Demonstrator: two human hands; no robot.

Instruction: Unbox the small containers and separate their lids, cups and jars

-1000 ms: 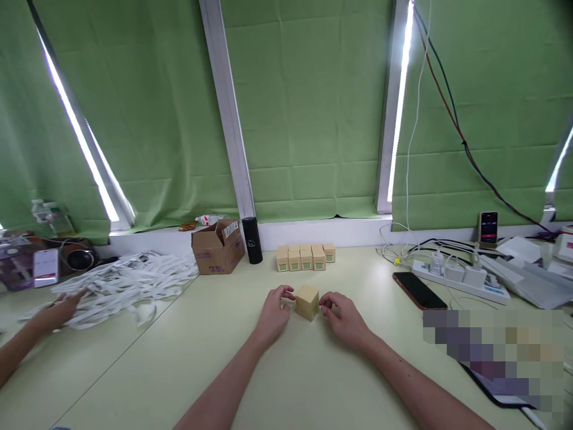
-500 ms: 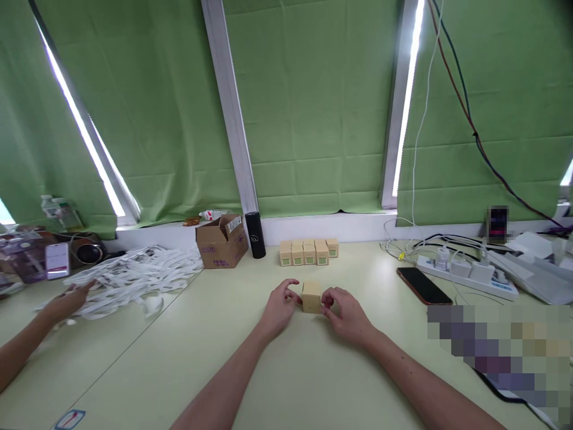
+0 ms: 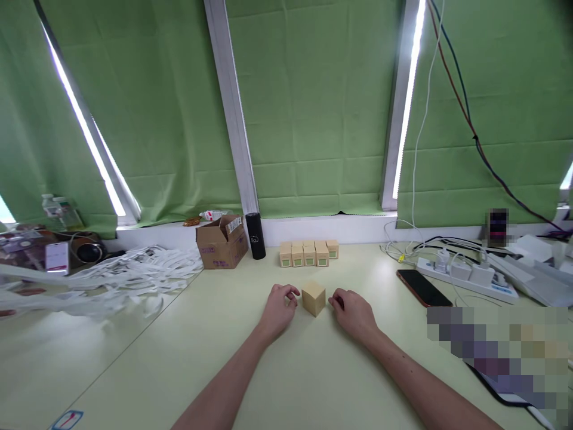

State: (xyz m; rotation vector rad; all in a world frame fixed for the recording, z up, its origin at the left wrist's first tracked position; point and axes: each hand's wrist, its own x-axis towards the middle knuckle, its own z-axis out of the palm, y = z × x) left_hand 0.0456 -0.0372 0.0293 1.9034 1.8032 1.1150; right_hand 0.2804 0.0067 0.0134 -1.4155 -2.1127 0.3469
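A small tan cardboard box (image 3: pixel 314 299) stands on the pale table (image 3: pixel 286 382), turned so that one vertical edge faces me. Just left of it is my left hand (image 3: pixel 280 312), its fingers curved and apart, holding nothing. On the other side my right hand (image 3: pixel 353 313) rests a little away from the box, fingers curled together with nothing visible in them. Several similar small boxes (image 3: pixel 310 254) with green-edged labels stand in a row farther back.
A brown carton (image 3: pixel 221 242) and a black cylinder (image 3: pixel 255 236) stand at the back. White strips (image 3: pixel 134 275) are heaped on the left, partly over another person's hand. At right lie a phone (image 3: pixel 424 287), a power strip (image 3: pixel 468 278) and cables.
The small box has rotated to show an edge toward me. My right hand has moved slightly away from it. At far left, the other person's hand has moved left and white strips now stretch there.
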